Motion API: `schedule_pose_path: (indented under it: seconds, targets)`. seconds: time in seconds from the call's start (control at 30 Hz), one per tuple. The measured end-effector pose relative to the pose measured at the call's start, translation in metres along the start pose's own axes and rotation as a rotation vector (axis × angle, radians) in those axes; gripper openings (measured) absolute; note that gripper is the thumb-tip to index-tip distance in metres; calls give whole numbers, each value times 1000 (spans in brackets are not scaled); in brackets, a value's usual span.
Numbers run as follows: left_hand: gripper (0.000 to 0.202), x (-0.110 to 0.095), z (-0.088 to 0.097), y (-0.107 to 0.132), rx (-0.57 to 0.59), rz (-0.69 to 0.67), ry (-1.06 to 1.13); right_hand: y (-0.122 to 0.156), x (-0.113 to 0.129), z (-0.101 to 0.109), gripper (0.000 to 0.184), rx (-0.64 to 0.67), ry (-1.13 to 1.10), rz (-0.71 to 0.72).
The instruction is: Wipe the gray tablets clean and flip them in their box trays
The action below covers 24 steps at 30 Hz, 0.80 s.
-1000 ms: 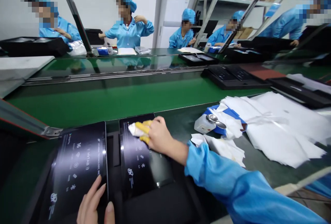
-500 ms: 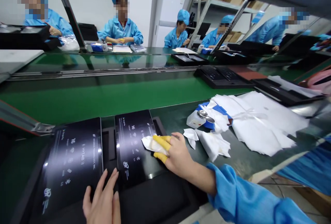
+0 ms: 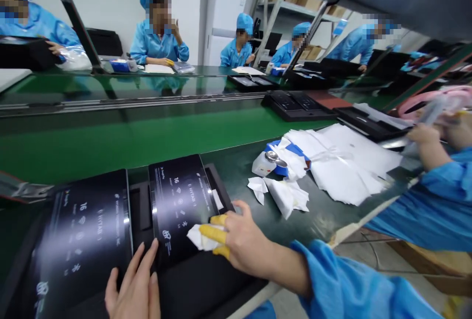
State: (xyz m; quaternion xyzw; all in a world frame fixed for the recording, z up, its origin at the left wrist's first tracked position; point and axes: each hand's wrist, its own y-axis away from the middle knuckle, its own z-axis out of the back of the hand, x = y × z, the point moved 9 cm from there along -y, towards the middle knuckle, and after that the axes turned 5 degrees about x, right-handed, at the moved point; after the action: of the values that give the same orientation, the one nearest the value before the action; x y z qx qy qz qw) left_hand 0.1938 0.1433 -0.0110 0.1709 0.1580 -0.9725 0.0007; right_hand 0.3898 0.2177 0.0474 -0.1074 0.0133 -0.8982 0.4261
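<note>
I see the right-hand tablet lying flat in a black tray at the near edge of the counter, its dark glossy face printed with white icons. My right hand, with yellow cots on two fingers, pinches a small white wipe in its grip and presses it on that tablet's near right corner. My left hand lies flat, fingers spread, on the tray just left of that tablet, holding nothing, its fingertips touching the tablet's near left corner. Left of it, in the same tray, lies a second tablet. To the right of the tablet I see crumpled wipes, a small white bottle and a stack of white sheets. Beyond the tablet runs the green belt; a co-worker's blue sleeve shows far right.
</note>
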Motion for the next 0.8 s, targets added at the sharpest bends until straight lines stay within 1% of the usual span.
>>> schedule_pose_path:
  seconds: [0.03,0.1,0.2,0.3,0.37,0.4,0.47,0.53,0.6,0.63,0.67,0.7,0.77,0.8]
  targets:
    - [48,-1,1,0,-10,-15,-4,2,-5,4,51,-11,12,8]
    - [47,-3,3,-1,-12,-14,-5,3,-1,6,53,-46,28,57]
    - [46,-4,5,-3,22,39,35,-8,29,-7,49,-101,21,121]
    - [46,-5,4,-3,56,60,61,-26,63,-29,37,-49,32,191]
    - [47,-3,3,-2,63,71,73,-32,75,-38,30,3,45,255]
    - [47,-2,3,-2,61,71,73,-31,76,-39,29,24,43,275]
    - [47,-2,3,-2,53,63,61,-22,66,-35,32,71,-8,286]
    - [47,-3,2,-2,38,49,50,-9,53,-28,36,151,-139,301]
    - [46,-5,4,-1,-1,42,44,-3,39,-16,42,216,-275,329]
    - [46,-5,4,-1,-25,45,40,-7,31,-7,45,209,-321,324]
    - [46,-4,4,0,-47,49,34,-16,19,3,48,166,-339,288]
    - [45,-3,3,0,-63,54,24,-29,4,14,50,96,-330,219]
    - [45,-2,0,0,-73,56,-1,-64,-34,34,54,-58,-250,10]
    - [45,-2,-1,0,-75,53,-20,-82,-54,41,55,-107,-196,-98]
